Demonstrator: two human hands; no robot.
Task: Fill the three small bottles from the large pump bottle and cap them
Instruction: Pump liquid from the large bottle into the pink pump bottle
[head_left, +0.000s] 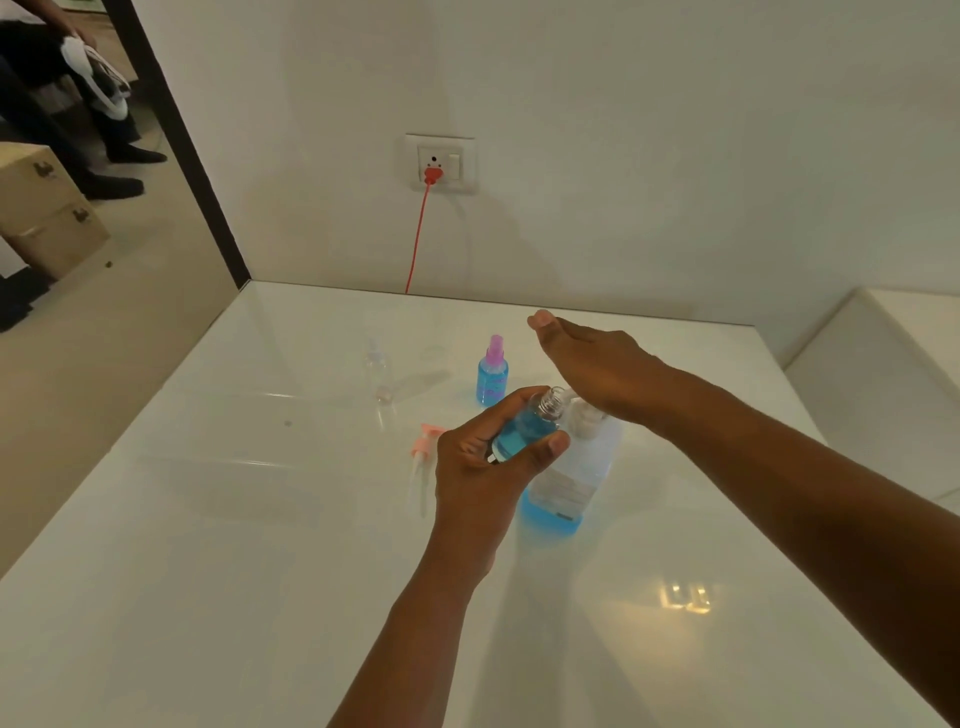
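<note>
Two hands on this: the pump bottle (571, 467) stands mid-table, the right hand (597, 369) flat on its pump head, fingers straight. The left hand (483, 462) wraps the small bottle (524, 426), tilted, open neck toward 2 o'clock, right at the spout.

Soft dim light, lamp glare on glossy table (685, 597), wide-angle edge bending.

bottles and caps on the worktop (260, 519)

one large pump bottle (571, 478); three small bottles: one capped blue (492, 371) behind it, one open blue (524, 428) just left of its pump, one clear (376, 358) far left. one loose pink spray cap (423, 452) left.
</note>
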